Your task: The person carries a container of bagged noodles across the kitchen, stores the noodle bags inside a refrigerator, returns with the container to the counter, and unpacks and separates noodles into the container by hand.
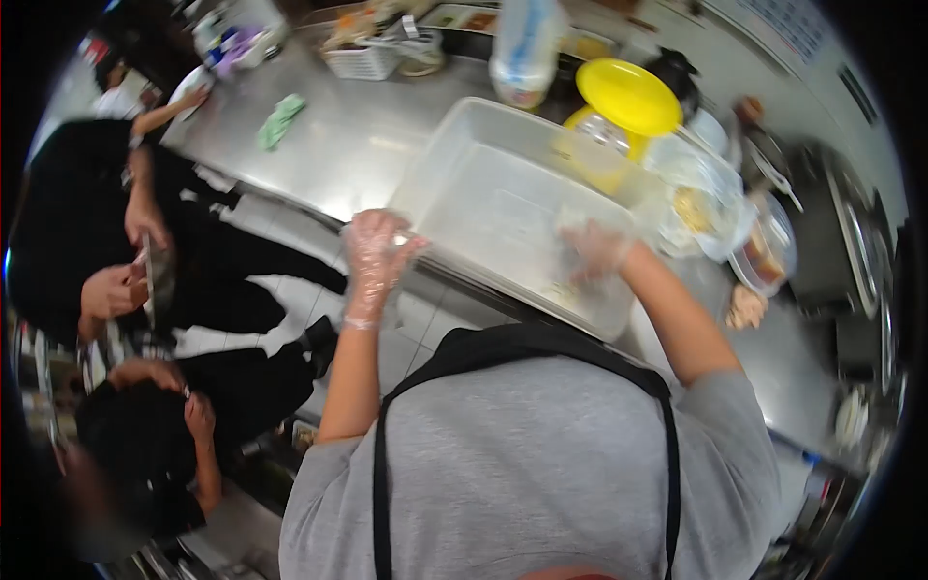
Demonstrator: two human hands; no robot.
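Note:
A large translucent plastic tub (pixel 483 198) stands at the front edge of the steel counter. My left hand (pixel 379 253), in a clear plastic glove, is at the tub's left front corner with its fingers bent; whether it grips the rim is unclear. Inside the tub, toward the right end, is my gloved right hand (pixel 594 253), its fingers apart and pointing left. Some small pale bits (pixel 561 290) lie on the tub's floor below that hand. The rest of the tub's floor is bare.
Behind the tub are a yellow lid (pixel 628 97) and a large white bottle (pixel 524 58). To the right sit a bag-lined bowl (pixel 691 208) and a round container (pixel 766 246). A green cloth (pixel 280 121) lies at left. Several people in dark clothes stand left, apart from my hands.

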